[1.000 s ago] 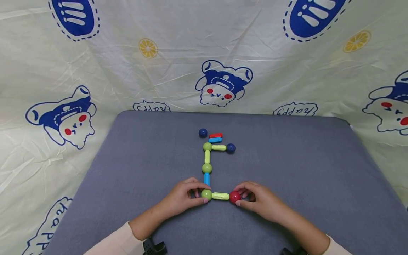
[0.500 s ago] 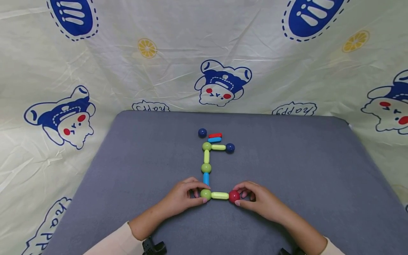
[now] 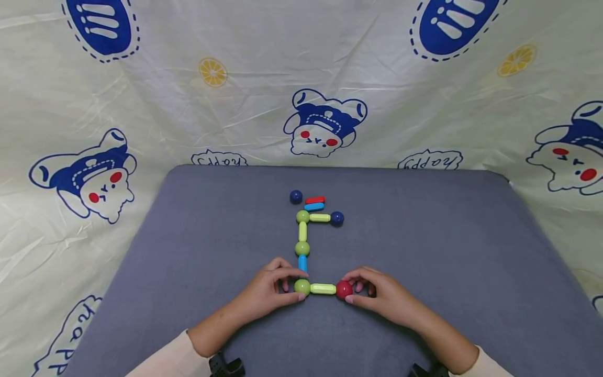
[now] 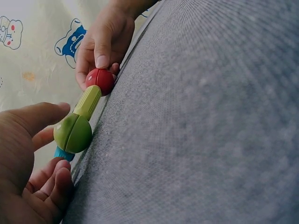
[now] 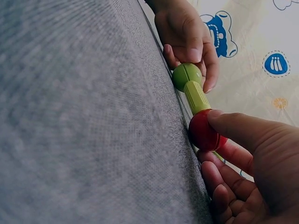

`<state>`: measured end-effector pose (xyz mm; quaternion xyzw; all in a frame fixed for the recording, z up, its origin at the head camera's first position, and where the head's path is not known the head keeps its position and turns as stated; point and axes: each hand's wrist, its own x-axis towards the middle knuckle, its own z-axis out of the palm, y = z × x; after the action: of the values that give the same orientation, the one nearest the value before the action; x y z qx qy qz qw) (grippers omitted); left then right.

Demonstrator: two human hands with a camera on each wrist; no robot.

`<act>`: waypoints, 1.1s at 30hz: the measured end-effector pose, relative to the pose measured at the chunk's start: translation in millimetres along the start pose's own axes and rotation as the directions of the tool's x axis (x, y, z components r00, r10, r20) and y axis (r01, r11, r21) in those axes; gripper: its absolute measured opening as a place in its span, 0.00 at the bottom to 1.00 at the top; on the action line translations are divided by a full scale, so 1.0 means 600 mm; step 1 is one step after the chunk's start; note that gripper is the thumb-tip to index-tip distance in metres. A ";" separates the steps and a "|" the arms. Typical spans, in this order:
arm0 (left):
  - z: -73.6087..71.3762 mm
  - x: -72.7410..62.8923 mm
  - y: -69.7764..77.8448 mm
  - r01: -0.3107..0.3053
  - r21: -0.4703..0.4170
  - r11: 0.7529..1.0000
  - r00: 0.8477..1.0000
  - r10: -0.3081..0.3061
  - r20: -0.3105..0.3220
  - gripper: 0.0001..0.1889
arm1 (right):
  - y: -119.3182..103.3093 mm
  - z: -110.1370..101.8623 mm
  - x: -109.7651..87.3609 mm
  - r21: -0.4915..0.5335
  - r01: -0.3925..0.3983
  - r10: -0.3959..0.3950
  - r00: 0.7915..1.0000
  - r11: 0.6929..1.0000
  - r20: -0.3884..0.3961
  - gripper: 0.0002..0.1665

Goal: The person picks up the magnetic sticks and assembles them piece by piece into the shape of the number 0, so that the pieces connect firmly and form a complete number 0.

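Magnetic balls and rods lie joined on the grey table. The near row is a green ball (image 3: 302,287), a yellow-green rod (image 3: 323,289) and a red ball (image 3: 344,290). My left hand (image 3: 272,285) lies around the green ball, its fingers loosely bent; in the left wrist view the thumb (image 4: 58,108) stands a little off it. The index finger reaches over the blue rod (image 3: 302,263). My right hand (image 3: 383,293) pinches the red ball, with its thumb (image 5: 222,120) pressed on the ball. The blue rod runs away to a middle green ball (image 3: 302,248).
Beyond it, another yellow-green rod (image 3: 303,231) leads to a far green ball (image 3: 303,217), a sideways rod (image 3: 320,218) and a dark blue ball (image 3: 336,219). Loose behind lie a dark blue ball (image 3: 296,197), a red rod (image 3: 315,200) and a blue rod (image 3: 314,207). A printed cloth hangs behind.
The left fingers have lifted slightly away from the near green ball. The right hand stays at the red ball. The whole head view has shifted a little.
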<state>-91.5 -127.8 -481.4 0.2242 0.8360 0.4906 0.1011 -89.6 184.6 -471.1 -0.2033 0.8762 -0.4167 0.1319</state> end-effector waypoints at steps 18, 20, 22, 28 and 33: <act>-0.058 0.072 0.028 -0.016 0.062 0.998 0.967 0.031 -0.252 0.14 | 0.002 0.000 0.001 -0.009 0.019 -0.019 1.000 1.000 0.012 0.19; -0.066 0.093 0.029 0.005 0.077 0.997 0.964 0.015 -0.265 0.14 | 0.002 0.000 0.000 -0.002 0.020 -0.020 1.000 1.000 0.011 0.19; -0.069 0.114 0.030 0.027 0.087 0.996 0.961 -0.002 -0.275 0.15 | 0.002 0.000 0.000 0.003 0.025 -0.025 1.000 1.000 0.010 0.19; -0.068 0.173 0.029 0.087 0.068 0.994 0.954 -0.064 -0.292 0.15 | 0.003 -0.002 0.001 -0.009 0.016 -0.016 1.000 1.000 0.008 0.19; -0.068 0.211 0.029 0.149 0.072 0.986 0.945 -0.121 -0.304 0.13 | 0.003 -0.001 0.001 -0.001 0.019 -0.019 1.000 1.000 0.013 0.19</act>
<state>-214.0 -92.4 -439.4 0.0940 0.8771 0.4710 -0.0036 -91.0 185.8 -472.5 -0.2143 0.8735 -0.4161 0.1338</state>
